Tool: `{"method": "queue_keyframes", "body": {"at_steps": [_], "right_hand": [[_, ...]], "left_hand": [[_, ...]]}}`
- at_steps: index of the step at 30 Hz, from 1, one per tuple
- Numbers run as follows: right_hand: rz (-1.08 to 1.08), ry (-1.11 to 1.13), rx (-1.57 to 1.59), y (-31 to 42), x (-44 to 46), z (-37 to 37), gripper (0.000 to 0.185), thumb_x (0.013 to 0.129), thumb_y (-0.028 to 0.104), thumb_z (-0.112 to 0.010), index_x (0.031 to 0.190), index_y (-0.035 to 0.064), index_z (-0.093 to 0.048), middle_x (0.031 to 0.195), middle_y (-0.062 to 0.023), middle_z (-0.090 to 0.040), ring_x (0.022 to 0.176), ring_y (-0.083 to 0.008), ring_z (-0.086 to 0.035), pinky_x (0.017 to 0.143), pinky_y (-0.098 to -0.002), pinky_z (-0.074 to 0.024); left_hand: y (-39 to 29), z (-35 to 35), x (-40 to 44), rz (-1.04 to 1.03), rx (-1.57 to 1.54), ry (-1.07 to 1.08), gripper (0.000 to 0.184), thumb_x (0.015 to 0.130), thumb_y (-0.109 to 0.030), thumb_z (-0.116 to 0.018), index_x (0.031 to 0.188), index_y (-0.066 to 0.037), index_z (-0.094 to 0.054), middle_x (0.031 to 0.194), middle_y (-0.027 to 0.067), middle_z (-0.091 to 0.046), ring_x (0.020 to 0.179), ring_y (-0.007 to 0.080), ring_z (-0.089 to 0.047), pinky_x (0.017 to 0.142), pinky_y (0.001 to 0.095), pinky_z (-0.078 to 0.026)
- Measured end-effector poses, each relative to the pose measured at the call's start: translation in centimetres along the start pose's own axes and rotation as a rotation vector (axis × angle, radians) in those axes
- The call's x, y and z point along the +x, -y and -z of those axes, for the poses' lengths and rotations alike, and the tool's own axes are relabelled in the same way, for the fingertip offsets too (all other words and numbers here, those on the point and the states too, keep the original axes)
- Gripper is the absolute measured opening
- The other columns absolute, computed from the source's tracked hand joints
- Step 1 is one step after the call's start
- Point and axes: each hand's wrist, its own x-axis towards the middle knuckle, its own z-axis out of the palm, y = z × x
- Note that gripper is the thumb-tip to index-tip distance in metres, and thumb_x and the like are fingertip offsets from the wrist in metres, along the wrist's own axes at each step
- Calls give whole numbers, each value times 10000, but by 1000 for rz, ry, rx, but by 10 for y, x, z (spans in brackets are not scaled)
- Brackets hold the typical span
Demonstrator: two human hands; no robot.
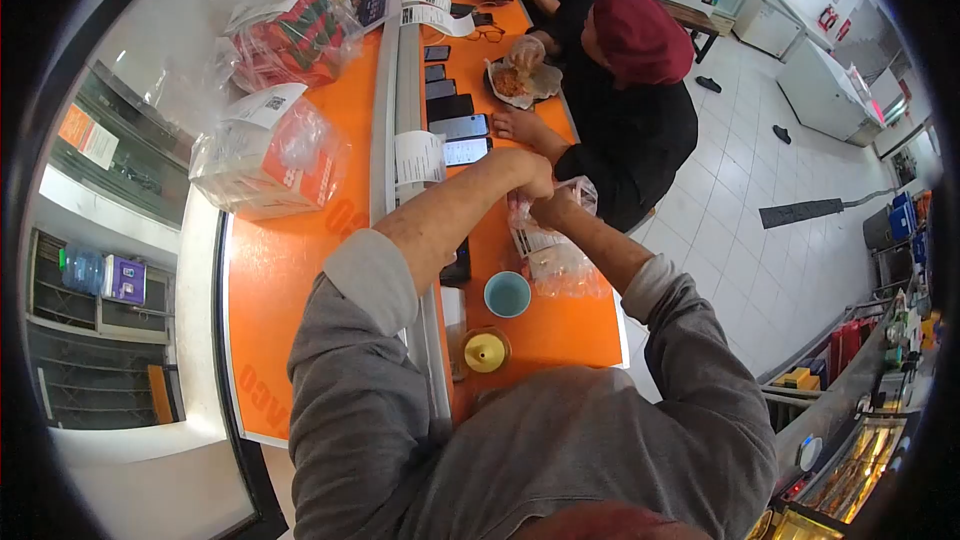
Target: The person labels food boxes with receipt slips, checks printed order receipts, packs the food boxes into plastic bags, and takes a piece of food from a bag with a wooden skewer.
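My left hand and my right hand meet over the orange counter, fingers curled in. Both are closed at the top of a clear plastic bag, though the fingertips are mostly hidden by the backs of the hands. Inside the bag, a pale box with printing partly shows. Nearer my body stand a light-blue cup and a bottle with a yellow nozzle top. A phone with a lit screen lies just beyond my left forearm.
Several phones line the counter, with a printed receipt beside them. Two people sit at the right side; one in a maroon cap has a gloved hand at a food wrapper. Bagged boxes stand left of the metal divider.
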Motion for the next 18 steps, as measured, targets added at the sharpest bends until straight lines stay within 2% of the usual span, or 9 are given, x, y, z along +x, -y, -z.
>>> {"method": "queue_keyframes", "body": {"at_steps": [3, 6, 9, 12, 15, 18], "right_hand": [[-41, -106, -13, -4, 13, -22, 222, 804, 211, -637, 955, 80, -732, 997, -106, -709, 960, -315, -680, 755, -480, -542], [-74, -175, -65, -8, 19, -38, 206, 805, 202, -627, 930, 78, -734, 972, -106, -712, 902, -319, -694, 733, -473, -550], [-16, -311, -47, -15, 30, -59, 217, 831, 211, -574, 888, 34, -686, 896, -150, -705, 811, -336, -700, 671, -564, -511], [-2, -439, 7, -19, 28, -60, 182, 821, 198, -582, 848, 51, -685, 855, -133, -703, 765, -330, -702, 642, -547, -518], [-77, -394, -122, -21, 15, -43, 169, 822, 184, -584, 848, 58, -694, 853, -127, -705, 758, -314, -705, 636, -486, -536], [-101, -395, 51, -30, -1, -19, 161, 832, 184, -589, 857, 75, -705, 865, -114, -710, 751, -294, -711, 631, -437, -549]], "left_hand": [[-2, 1, -1, 12, 22, 0, 397, 879, -352, -517, 1023, -13, -666, 968, 78, -718, 748, 180, -708, 696, 382, -550], [0, -1, -1, 6, -22, -35, 393, 885, -358, -525, 1010, -14, -671, 952, 83, -721, 734, 180, -709, 691, 384, -552], [0, 0, 1, 7, 14, -29, 387, 885, -357, -533, 1005, -18, -675, 944, 90, -723, 724, 179, -709, 687, 391, -552], [2, -1, 3, -1, 16, -30, 383, 884, -352, -533, 1005, -17, -673, 938, 87, -723, 728, 179, -710, 670, 390, -553], [3, 0, 7, 13, 27, -64, 363, 875, -338, -536, 980, -21, -680, 941, 83, -723, 725, 178, -710, 649, 377, -554], [2, 4, -2, -11, -10, -81, 352, 864, -321, -538, 974, -20, -685, 929, 90, -724, 726, 181, -711, 631, 373, -554]]}}
